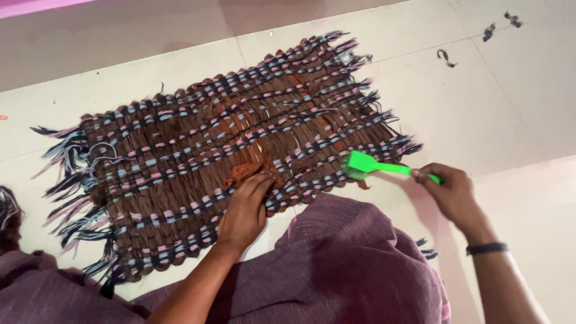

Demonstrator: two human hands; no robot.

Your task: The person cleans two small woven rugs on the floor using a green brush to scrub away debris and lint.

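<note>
A woven mat (198,144) of brown strips crossed with pink, blue and black threads lies flat on the pale tiled floor (516,114). Frayed thread ends stick out along its left and right sides. My left hand (246,210) rests on the mat's near edge, fingers pinching a bunched orange-brown strip (243,172). My right hand (450,192) grips the handle of a bright green plastic brush (369,166), whose head touches the mat's right near edge.
Purple-brown cloth (342,264) over my lap fills the lower frame and overlaps the mat's near edge. Small dark thread scraps (445,57) lie on the tiles at the far right. A black band (486,248) circles my right wrist.
</note>
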